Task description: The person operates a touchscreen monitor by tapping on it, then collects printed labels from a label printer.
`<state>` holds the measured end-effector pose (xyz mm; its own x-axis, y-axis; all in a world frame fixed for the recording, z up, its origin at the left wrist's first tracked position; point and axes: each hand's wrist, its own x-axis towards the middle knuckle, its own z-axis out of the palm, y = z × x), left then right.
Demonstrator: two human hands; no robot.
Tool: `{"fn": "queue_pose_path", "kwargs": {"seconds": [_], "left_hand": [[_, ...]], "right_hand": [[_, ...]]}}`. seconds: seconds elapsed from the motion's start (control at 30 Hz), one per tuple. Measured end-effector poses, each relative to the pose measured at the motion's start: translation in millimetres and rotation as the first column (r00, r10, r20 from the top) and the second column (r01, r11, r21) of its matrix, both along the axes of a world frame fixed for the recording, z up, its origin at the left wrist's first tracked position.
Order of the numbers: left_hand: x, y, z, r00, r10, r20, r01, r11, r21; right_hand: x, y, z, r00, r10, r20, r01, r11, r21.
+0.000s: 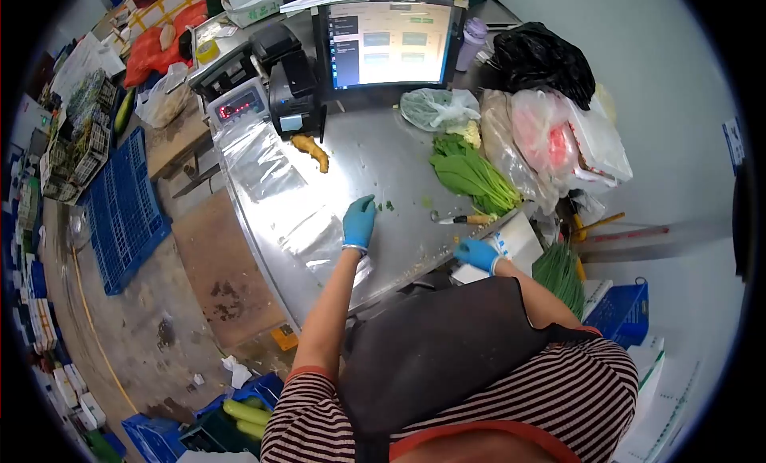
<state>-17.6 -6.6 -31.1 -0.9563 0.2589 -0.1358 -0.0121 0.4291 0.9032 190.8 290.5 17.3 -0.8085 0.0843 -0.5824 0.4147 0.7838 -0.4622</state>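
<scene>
My left hand (360,222), in a blue glove, is over the metal table (383,168), beside a sheet of clear plastic film (279,196). Its fingers are stretched out and it holds nothing I can see. Small green leaf scraps lie just right of its fingertips. At the table's front edge, my right hand (477,255), also gloved in blue, hovers by a white box (515,246). Those fingers are loosely bent with nothing visible in them. Above it lies a knife (463,220). Farther up are leafy greens (471,172) and a knobbly ginger root (310,152).
A lit monitor (388,44) stands at the back, with a black printer (294,96) and a scale display (237,106) on its left. Bagged goods (542,132) crowd the right side. A blue pallet (128,212) lies on the floor at left.
</scene>
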Motion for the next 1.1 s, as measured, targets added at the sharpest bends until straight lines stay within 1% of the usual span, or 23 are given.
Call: {"fn": "queue_pose_path", "kwargs": {"seconds": [0.03,0.07,0.1,0.17,0.2,0.23,0.3,0.4,0.47,0.5,0.53,0.63,0.73,0.77,0.87,0.93,1.0,1.07,1.1], "left_hand": [[-17.7,17.5,-5.8,0.999,0.046,-0.010,-0.046,0.998,-0.034],[-31.9,31.5,-13.4,0.995,0.096,-0.017,-0.097,0.993,-0.073],[-45.6,47.5,-29.5,0.968,0.174,-0.182,-0.195,0.975,-0.103],[-63.3,57.9,-34.1,0.931,0.144,-0.335,-0.258,0.908,-0.329],[-68.7,61.9,-37.5,0.911,0.108,-0.398,-0.291,0.851,-0.436],[-70.3,64.0,-42.1,0.881,0.066,-0.469,-0.311,0.829,-0.466],[-66.8,66.5,-39.1,0.886,0.053,-0.461,-0.320,0.788,-0.525],[-71.2,74.8,-33.9,0.901,0.060,-0.430,-0.327,0.747,-0.579],[-78.4,73.8,-29.7,0.902,0.075,-0.425,-0.343,0.722,-0.601],[-76.9,75.2,-27.1,0.899,0.081,-0.430,-0.354,0.713,-0.605],[-73.5,78.2,-26.0,0.898,0.084,-0.432,-0.359,0.708,-0.608],[-75.3,79.8,-28.8,0.878,0.103,-0.467,-0.390,0.719,-0.576],[-75.2,80.2,-27.2,0.888,0.131,-0.441,-0.384,0.738,-0.555],[-75.5,80.7,-26.6,0.894,0.133,-0.428,-0.377,0.738,-0.559],[-75.5,80.2,-28.0,0.906,0.124,-0.404,-0.359,0.732,-0.579],[-76.7,78.9,-29.0,0.905,0.106,-0.411,-0.355,0.721,-0.595],[-75.9,79.9,-29.8,0.904,0.122,-0.409,-0.359,0.737,-0.573],[-75.9,77.9,-30.1,0.904,0.134,-0.405,-0.362,0.743,-0.563],[-76.0,76.8,-29.8,0.907,0.130,-0.402,-0.356,0.747,-0.562]], "right_hand": [[-45.1,12.0,26.7,0.993,-0.057,-0.104,0.049,0.996,-0.078],[-86.3,17.2,55.3,0.989,-0.065,-0.134,0.052,0.993,-0.102],[-128.4,22.2,76.2,0.983,-0.073,-0.166,0.053,0.991,-0.126],[-199.8,30.0,85.7,0.954,0.034,-0.297,-0.088,0.981,-0.170],[-229.6,26.3,100.6,0.933,0.075,-0.351,-0.140,0.977,-0.164],[-258.3,20.9,118.1,0.907,0.111,-0.407,-0.189,0.969,-0.157],[-318.7,16.1,133.4,0.789,0.293,-0.541,-0.352,0.936,-0.006],[-403.0,1.0,163.9,0.699,0.326,-0.637,-0.433,0.902,-0.013],[-453.0,-17.7,185.2,0.797,0.281,-0.535,-0.358,0.933,-0.044],[-474.1,-24.7,187.1,0.754,0.315,-0.576,-0.393,0.920,-0.012],[-489.1,-30.7,186.2,0.712,0.347,-0.610,-0.420,0.907,0.025],[-513.3,-53.9,180.7,0.722,0.403,-0.562,-0.486,0.874,0.003],[-521.7,-67.0,148.4,0.681,0.442,-0.585,-0.530,0.848,0.023],[-523.8,-66.9,140.6,0.717,0.470,-0.515,-0.526,0.850,0.043],[-523.2,-67.9,128.5,0.739,0.449,-0.503,-0.508,0.861,0.022],[-523.6,-67.8,129.1,0.740,0.435,-0.513,-0.495,0.869,0.023],[-529.4,-66.3,132.5,0.741,0.420,-0.525,-0.486,0.874,0.014],[-545.1,-63.8,137.0,0.673,0.344,-0.655,-0.455,0.891,0.000],[-555.9,-62.7,142.2,0.665,0.330,-0.670,-0.424,0.906,0.026]]}}
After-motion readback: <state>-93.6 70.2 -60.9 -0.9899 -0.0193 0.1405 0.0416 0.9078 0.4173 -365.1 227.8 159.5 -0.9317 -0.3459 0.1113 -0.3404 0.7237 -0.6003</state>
